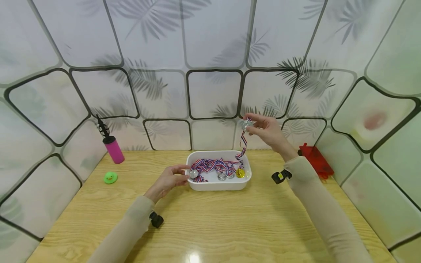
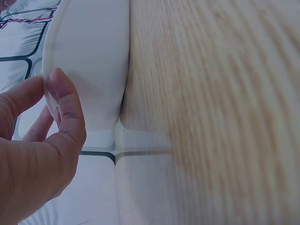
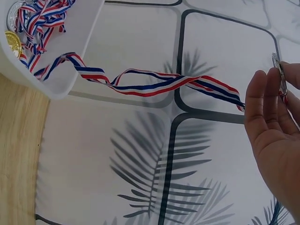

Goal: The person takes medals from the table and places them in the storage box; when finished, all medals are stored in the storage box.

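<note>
The right hand [image 1: 269, 129] is pinching a silver medal [image 1: 246, 124] between its thumb and fingertips and holding it up high, above the far right corner of the white tub [image 1: 217, 185]. The medal's striped ribbon [image 1: 242, 146] is hanging down from it into the tub, so lifting it high is probably pulling the ribbon free of the others.

The left hand [image 1: 169, 179] is resting at the tub's left end. Its thumb and fingers are curling around the rim there, most likely to keep the tub from sliding while the ribbon is being pulled.

Inside the tub, more ribbons [image 1: 212, 165] are lying in a tangle, with a gold medal [image 1: 240, 173] on the right and a few silver ones beside it. The tub is sitting on the wooden table [image 1: 230, 223], near the far edge.

The head view is showing the whole table. A pink bottle [image 1: 113, 149] is standing far on the left, with a small green toy [image 1: 110, 177] just near it, and a red thing [image 1: 315, 160] is lying on the right.

The left wrist view is showing the thumb [image 2: 65, 108] pressing on the tub's smooth outside wall [image 2: 91, 61], which the head view is showing only small. The right wrist view is showing the silver medal from its thin edge [image 3: 280, 75], squeezed in the fingers [image 3: 262, 103], and the ribbon stretching from it all the way back to the tub.
</note>
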`<state>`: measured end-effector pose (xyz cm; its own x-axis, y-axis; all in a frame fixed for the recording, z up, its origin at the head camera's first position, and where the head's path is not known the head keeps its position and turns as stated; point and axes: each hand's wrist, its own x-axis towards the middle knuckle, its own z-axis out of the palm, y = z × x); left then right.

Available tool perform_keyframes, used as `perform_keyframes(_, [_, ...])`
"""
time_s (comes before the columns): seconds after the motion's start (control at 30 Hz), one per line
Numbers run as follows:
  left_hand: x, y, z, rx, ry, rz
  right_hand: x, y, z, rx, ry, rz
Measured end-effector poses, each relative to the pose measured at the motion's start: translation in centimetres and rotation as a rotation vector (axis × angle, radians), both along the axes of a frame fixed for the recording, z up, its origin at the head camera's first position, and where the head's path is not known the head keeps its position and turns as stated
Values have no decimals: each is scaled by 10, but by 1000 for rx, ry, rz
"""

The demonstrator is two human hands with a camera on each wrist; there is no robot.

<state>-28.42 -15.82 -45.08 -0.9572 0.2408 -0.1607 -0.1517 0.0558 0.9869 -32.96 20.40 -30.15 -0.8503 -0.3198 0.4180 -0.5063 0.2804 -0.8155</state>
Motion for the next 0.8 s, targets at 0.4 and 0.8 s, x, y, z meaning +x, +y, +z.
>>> perform_keyframes(0.4, [0, 1, -1, 3, -7, 5, -12, -14, -12, 34, -99, 27])
perform_keyframes(0.8, [1, 1, 0, -13, -5, 4, -21, -44, -27, 132, -153, 102])
